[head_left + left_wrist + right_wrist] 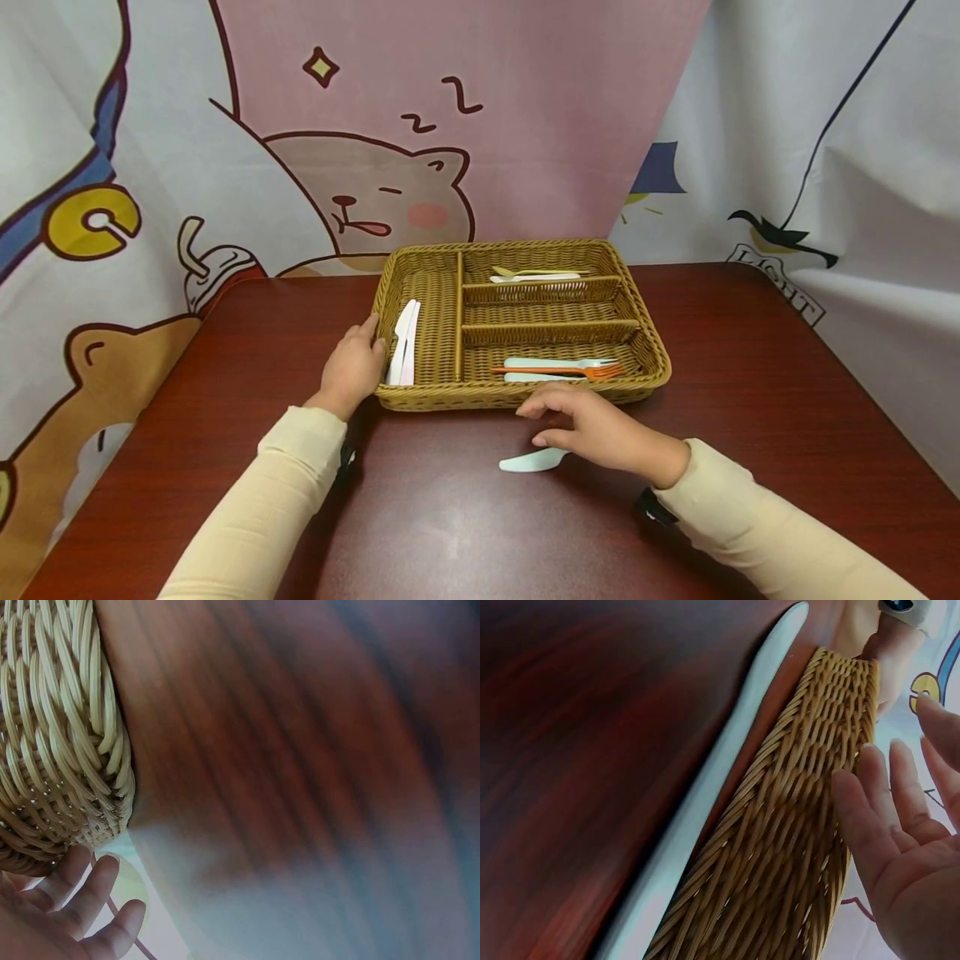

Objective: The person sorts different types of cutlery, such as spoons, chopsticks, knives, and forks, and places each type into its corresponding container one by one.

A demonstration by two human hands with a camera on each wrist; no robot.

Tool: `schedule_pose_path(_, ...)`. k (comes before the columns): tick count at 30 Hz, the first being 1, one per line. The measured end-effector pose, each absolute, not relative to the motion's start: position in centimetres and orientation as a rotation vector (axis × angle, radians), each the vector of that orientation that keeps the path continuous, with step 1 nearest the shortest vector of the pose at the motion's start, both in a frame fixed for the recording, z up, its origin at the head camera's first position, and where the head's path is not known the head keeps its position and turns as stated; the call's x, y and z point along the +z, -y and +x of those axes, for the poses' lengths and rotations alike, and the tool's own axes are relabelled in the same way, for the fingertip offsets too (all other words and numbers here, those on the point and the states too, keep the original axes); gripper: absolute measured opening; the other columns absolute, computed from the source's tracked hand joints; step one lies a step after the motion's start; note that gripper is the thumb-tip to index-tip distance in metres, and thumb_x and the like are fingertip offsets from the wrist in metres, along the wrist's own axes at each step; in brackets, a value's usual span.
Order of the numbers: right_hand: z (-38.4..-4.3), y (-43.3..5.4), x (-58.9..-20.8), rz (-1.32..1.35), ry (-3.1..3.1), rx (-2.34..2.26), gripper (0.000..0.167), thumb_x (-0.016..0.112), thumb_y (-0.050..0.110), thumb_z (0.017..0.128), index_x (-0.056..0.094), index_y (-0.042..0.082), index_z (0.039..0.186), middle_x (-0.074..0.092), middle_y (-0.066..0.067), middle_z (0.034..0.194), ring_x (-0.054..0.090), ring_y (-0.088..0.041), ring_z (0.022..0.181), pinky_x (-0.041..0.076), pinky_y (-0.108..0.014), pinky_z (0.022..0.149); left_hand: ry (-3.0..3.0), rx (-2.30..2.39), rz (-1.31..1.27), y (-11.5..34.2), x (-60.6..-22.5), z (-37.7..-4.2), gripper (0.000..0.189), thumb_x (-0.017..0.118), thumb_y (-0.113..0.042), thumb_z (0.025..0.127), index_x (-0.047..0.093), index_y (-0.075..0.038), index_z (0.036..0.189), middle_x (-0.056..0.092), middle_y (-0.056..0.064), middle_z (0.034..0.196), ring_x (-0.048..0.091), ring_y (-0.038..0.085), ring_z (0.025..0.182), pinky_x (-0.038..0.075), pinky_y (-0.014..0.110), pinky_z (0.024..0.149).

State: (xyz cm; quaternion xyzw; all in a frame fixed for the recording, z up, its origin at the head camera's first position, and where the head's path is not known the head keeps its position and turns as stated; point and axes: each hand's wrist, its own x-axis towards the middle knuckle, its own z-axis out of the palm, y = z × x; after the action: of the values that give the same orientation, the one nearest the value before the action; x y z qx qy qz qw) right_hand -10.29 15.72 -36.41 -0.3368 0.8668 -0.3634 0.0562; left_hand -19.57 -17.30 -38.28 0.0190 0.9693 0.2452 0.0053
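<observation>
A woven tan basket (651, 350) with dividers stands on the table. My left hand (352, 367) rests against its left side, fingers stretched along the outer wall. In the left wrist view, the fingers (99, 886) are spread at the basket's edge. My right hand (592, 425), fingers loosely bent, hovers in front of the basket's near wall, over a pale green plastic knife (531, 461). That knife lies on the table, its handle hidden under the hand in the head view. The right wrist view shows the knife (731, 735) alongside the basket, apart from the fingers (866, 817).
White knives (407, 342) lie in the left compartment. The near right compartment holds an orange fork (600, 372) and pale green cutlery (540, 363); yellow and white pieces (536, 277) lie in the far one. A printed curtain (555, 125) hangs behind the dark red table (757, 400).
</observation>
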Motion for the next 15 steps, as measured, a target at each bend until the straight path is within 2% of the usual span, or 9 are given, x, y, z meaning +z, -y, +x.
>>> schedule_pose_path(4, -10.2, -16.5, -36.6, -1.035, -2.653, -0.996, 0.03, 0.073, 0.008, 0.085, 0.068, 0.009, 0.115, 0.064, 0.003, 0.113, 0.058, -0.016, 0.106, 0.049, -0.038, 0.085, -3.031, 0.775, 0.047, 17.3, -38.3, -19.6, 0.053, 0.039, -0.021, 0.103, 0.027, -0.004, 0.152, 0.043, 0.026, 0.141, 0.044, 0.042, 0.128, 0.037, 0.054, 0.104)
schedule_pose_path(15, -10.2, -17.7, -37.3, -1.074, -2.678, -0.873, 0.032, 0.075, 0.005, 0.082, 0.069, 0.007, 0.113, 0.065, 0.001, 0.107, 0.061, -0.015, 0.099, 0.052, -0.035, 0.081, -3.014, 0.785, 0.031, 17.2, -38.2, -19.6, 0.054, 0.038, -0.022, 0.103, 0.026, -0.005, 0.153, 0.043, 0.025, 0.14, 0.045, 0.042, 0.126, 0.039, 0.055, 0.102)
